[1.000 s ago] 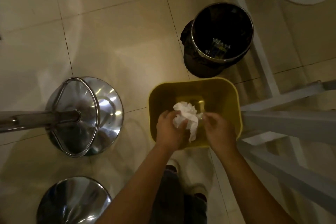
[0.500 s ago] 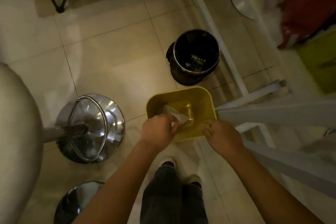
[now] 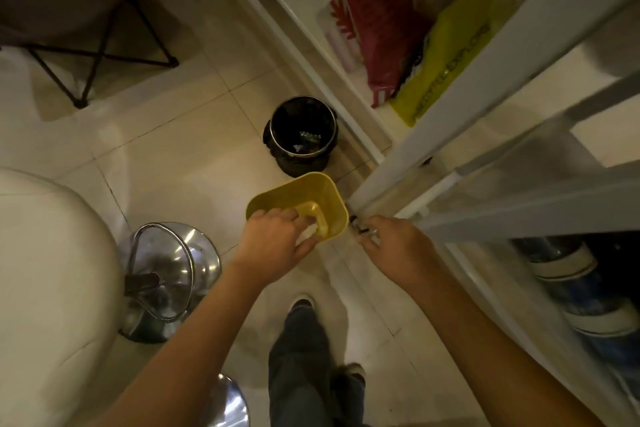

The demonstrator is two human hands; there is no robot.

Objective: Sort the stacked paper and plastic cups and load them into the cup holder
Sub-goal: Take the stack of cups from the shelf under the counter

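Note:
No cups and no cup holder show in this view. My left hand (image 3: 273, 246) grips a crumpled white tissue (image 3: 308, 235) over the near rim of a small yellow bin (image 3: 294, 188) on the floor. My right hand (image 3: 394, 250) hovers just right of the bin, by the foot of a white shelf frame. Its fingers are curled next to a small dark thing (image 3: 360, 229), and whether they hold it is unclear.
A round black bin (image 3: 303, 135) with litter stands behind the yellow one. A chrome stool base (image 3: 169, 274) and white seat (image 3: 52, 270) are on the left. The white shelf frame (image 3: 450, 114) on the right holds red (image 3: 377, 21) and yellow-green (image 3: 446, 59) bags, with shoes (image 3: 571, 281) below.
The view has risen and tilted up, bringing the shelf into sight. My hands have separated: the left keeps the tissue, now bunched lower at the bin's rim, and the right has moved toward the shelf foot.

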